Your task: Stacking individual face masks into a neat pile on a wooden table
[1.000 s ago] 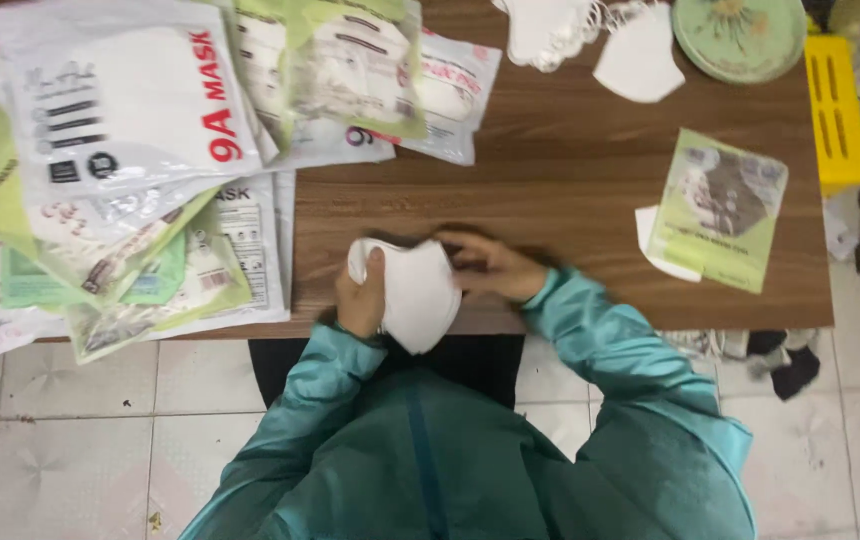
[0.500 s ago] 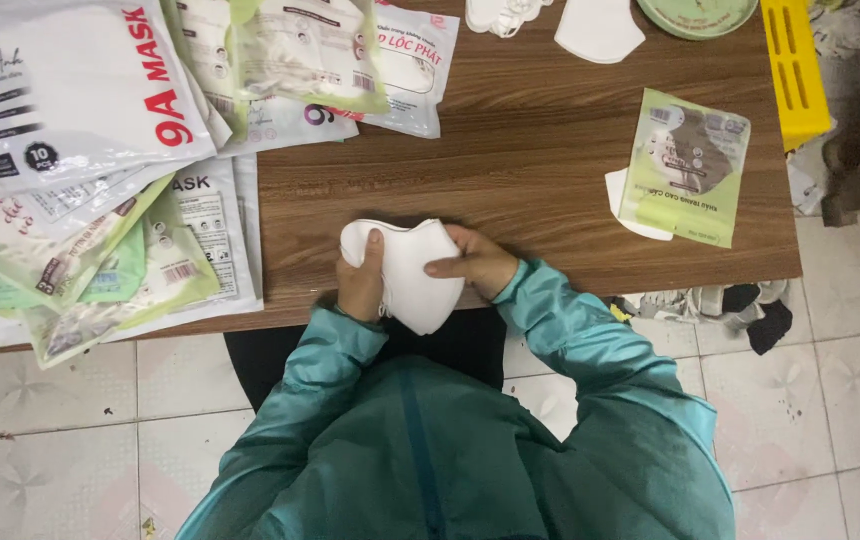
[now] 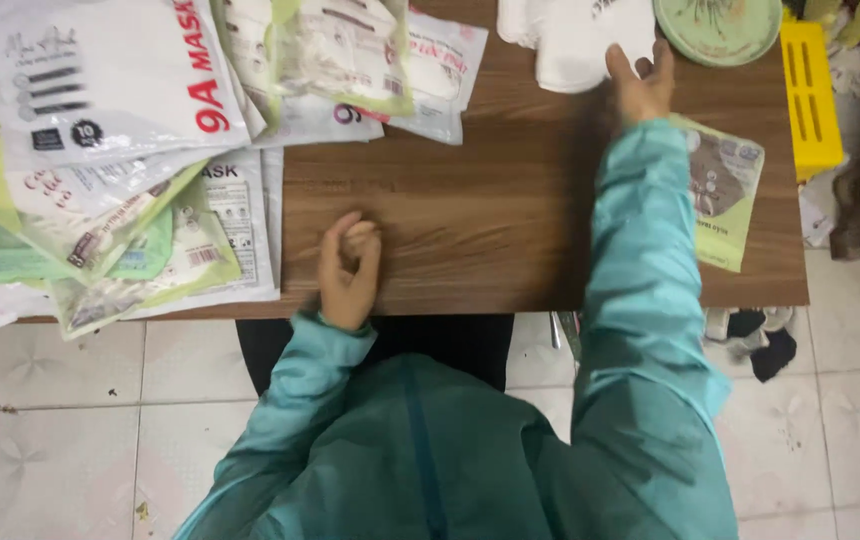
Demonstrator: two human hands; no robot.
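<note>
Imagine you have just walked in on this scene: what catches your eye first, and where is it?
First, the sprawling heap of white and green plastic mask packets covering the left end of the brown wooden table. Next, the teal-sleeved right hand stretched to the far edge, touching a stack of white face masks beside a round green dish. The left hand rests loosely curled near the front edge.

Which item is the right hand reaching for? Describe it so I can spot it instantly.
Start at the far edge of the brown wooden table, right of centre. There, left of the round green disc, lies a pile of white masks, which the right hand touches. Unlike the bagged masks on the left, these are loose and unwrapped.
</note>
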